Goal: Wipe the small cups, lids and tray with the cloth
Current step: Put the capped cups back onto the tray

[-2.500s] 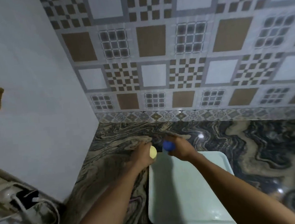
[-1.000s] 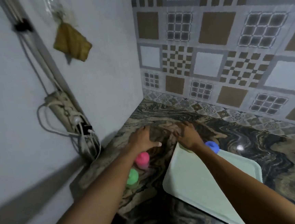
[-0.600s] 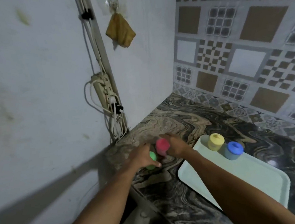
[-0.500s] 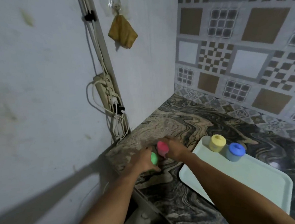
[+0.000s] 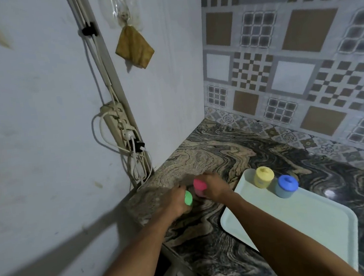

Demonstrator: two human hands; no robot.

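My left hand [image 5: 175, 201] grips a small green cup [image 5: 188, 198] at the left end of the marble counter. Right beside it, my right hand [image 5: 215, 186] grips a small pink cup [image 5: 199, 187]. Both cups are partly hidden by my fingers. A pale green tray [image 5: 315, 218] lies to the right of my hands. A yellow lidded cup [image 5: 263, 177] and a blue lidded cup [image 5: 286, 186] stand side by side on the tray's far corner. A yellow-brown cloth [image 5: 134, 47] hangs from a hook on the left wall.
The marble counter [image 5: 217, 154] ends at the white wall on the left and the patterned tiles at the back. A power strip with plugs and loose cables [image 5: 124, 134] hangs on the wall just left of the counter's edge.
After setting the yellow and blue cups on the tray, my hands moved left and took hold of the green and pink cups. In the last half second they barely moved.
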